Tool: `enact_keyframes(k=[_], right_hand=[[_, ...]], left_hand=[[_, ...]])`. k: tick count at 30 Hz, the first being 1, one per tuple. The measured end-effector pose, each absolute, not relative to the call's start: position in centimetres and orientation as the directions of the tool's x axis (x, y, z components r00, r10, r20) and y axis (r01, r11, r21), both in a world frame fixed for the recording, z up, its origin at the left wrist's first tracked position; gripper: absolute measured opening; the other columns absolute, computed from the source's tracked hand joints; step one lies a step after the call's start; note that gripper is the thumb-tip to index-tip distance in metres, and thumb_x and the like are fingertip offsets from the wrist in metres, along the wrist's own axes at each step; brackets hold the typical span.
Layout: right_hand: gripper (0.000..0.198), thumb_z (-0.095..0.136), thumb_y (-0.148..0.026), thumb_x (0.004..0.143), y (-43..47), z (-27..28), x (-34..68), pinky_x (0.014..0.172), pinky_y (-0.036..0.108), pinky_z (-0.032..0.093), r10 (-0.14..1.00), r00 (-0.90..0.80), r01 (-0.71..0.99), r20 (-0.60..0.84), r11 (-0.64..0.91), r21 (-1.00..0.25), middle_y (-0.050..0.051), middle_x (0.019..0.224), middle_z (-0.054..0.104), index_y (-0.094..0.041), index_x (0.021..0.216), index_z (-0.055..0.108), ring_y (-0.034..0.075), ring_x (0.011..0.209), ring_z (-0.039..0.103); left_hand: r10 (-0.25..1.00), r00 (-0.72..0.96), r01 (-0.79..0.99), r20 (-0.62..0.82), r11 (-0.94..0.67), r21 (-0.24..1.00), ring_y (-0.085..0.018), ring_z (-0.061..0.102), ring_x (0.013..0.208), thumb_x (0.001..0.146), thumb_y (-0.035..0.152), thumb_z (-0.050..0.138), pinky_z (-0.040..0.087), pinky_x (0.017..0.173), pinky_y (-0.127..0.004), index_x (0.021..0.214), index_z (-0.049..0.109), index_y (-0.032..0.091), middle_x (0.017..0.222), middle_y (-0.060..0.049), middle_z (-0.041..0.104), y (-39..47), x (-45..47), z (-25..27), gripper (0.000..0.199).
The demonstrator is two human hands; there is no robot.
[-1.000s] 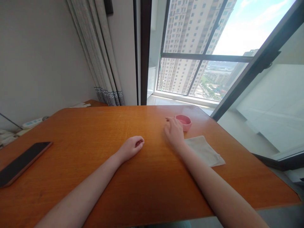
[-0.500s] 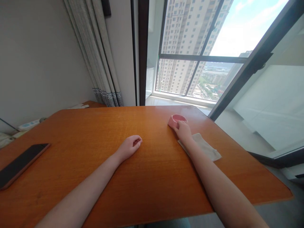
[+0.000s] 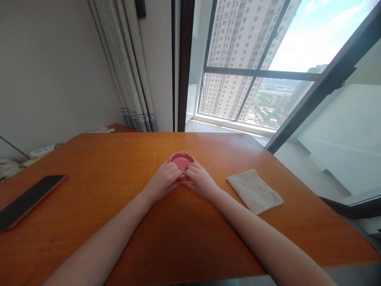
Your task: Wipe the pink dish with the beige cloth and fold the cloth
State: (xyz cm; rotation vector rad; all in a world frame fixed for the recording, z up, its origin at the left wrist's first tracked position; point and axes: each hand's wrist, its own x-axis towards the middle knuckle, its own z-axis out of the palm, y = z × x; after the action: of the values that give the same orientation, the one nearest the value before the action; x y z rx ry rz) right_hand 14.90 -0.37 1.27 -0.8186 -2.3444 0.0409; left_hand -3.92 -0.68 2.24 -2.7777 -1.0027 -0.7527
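Observation:
A small round pink dish [image 3: 182,159] with a scalloped rim is at the middle of the wooden table [image 3: 125,159], tilted toward me so that its inside shows. My left hand [image 3: 167,178] grips its near left side, fingers curled over the rim. On the near right side my right hand [image 3: 200,178] holds it the same way. The fingers of both hands nearly meet at the near rim and hide that part of the dish. To the right of my right hand a folded off-white cloth [image 3: 256,192] lies flat on the table.
A dark-screened phone [image 3: 31,200] lies at the table's left. Beyond the far left edge are a white power strip [image 3: 41,152] and a grey curtain [image 3: 131,79]. A window [image 3: 253,71] and a dark-framed glass door [image 3: 309,87] stand behind and to the right.
My right hand has brought the pink dish from the far right, beside the cloth, to the table's middle. My left hand has moved slightly and taken hold of it too.

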Motion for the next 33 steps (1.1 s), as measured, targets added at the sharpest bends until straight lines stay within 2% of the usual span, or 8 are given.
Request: enact_keyframes(k=[4,7,12,17,22,28,30,33], right_hand=[[0.030,0.055,-0.031,0.086,-0.5,1.5,15.6,0.105,0.042,0.036,0.591,-0.536,0.546,0.603,0.788,-0.286,0.011,0.119,0.054,-0.018,0.113,0.052,0.022,0.120,0.042],[0.037,0.050,-0.025,0.087,-0.3,1.3,16.6,0.106,0.042,0.035,0.667,-0.479,0.610,0.571,0.721,-0.330,0.011,0.133,0.045,-0.019,0.123,0.046,0.022,0.126,0.038],[0.027,0.048,-0.019,0.086,0.5,0.4,17.5,0.103,0.041,0.039,0.755,-0.470,0.683,0.457,0.639,-0.353,0.010,0.129,0.049,-0.020,0.112,0.056,0.022,0.119,0.046],[0.026,0.047,-0.020,0.085,0.4,0.4,17.3,0.101,0.038,0.040,0.762,-0.490,0.676,0.424,0.639,-0.368,0.009,0.129,0.049,-0.020,0.110,0.057,0.021,0.116,0.049],[0.027,0.047,-0.019,0.085,0.2,0.4,17.4,0.101,0.037,0.040,0.780,-0.482,0.683,0.398,0.620,-0.386,0.010,0.130,0.048,-0.019,0.110,0.057,0.021,0.116,0.050],[0.029,0.046,-0.020,0.085,0.1,0.7,16.9,0.099,0.035,0.041,0.793,-0.451,0.709,0.411,0.597,-0.375,0.010,0.128,0.050,-0.020,0.112,0.056,0.021,0.114,0.052],[0.031,0.044,-0.017,0.084,0.4,1.3,17.4,0.091,0.036,0.045,0.861,-0.333,0.788,0.385,0.478,-0.388,0.011,0.119,0.055,-0.019,0.113,0.055,0.022,0.104,0.057],[0.039,0.042,-0.011,0.082,1.5,2.4,20.4,0.077,0.038,0.049,0.967,-0.017,0.920,0.255,0.115,-0.376,0.015,0.108,0.060,-0.016,0.120,0.051,0.025,0.089,0.063]], left_hand=[[0.639,0.595,0.661,0.487,-0.734,0.155,-0.020,0.052,0.088,0.085,0.035,0.051,0.042,0.093,-0.042,0.083,0.054,0.018,0.089,-0.006,0.059,-0.2,-4.7,2.3,0.018],[0.728,0.432,0.784,0.532,-0.595,0.179,-0.023,0.051,0.089,0.082,0.037,0.055,0.044,0.085,-0.040,0.082,0.054,0.017,0.091,-0.008,0.058,0.9,-6.5,2.3,0.020],[0.807,0.081,0.954,0.584,-0.232,0.188,-0.028,0.052,0.094,0.076,0.038,0.062,0.041,0.087,-0.041,0.090,0.058,0.014,0.092,-0.011,0.061,2.9,-11.4,2.5,0.028],[0.843,-0.090,0.990,0.530,0.020,0.137,-0.028,0.054,0.092,0.077,0.038,0.058,0.039,0.087,-0.041,0.099,0.059,0.013,0.097,-0.012,0.064,3.6,-15.2,1.7,0.032],[0.895,-0.154,0.988,0.419,0.138,0.069,-0.029,0.055,0.091,0.076,0.040,0.058,0.040,0.085,-0.041,0.098,0.061,0.015,0.096,-0.012,0.065,3.7,-16.4,0.7,0.033],[0.899,-0.185,0.982,0.396,0.156,0.107,-0.034,0.052,0.098,0.074,0.038,0.060,0.039,0.088,-0.051,0.097,0.061,0.017,0.096,-0.014,0.065,3.4,-16.0,0.7,0.031],[0.896,-0.194,0.979,0.399,0.153,0.132,-0.036,0.051,0.101,0.074,0.038,0.060,0.035,0.091,-0.058,0.097,0.061,0.016,0.097,-0.016,0.063,3.3,-16.0,0.6,0.031],[0.888,-0.217,0.973,0.406,0.162,0.165,-0.038,0.047,0.108,0.074,0.038,0.059,0.023,0.095,-0.069,0.098,0.061,0.016,0.101,-0.018,0.061,3.1,-15.9,0.6,0.033]])
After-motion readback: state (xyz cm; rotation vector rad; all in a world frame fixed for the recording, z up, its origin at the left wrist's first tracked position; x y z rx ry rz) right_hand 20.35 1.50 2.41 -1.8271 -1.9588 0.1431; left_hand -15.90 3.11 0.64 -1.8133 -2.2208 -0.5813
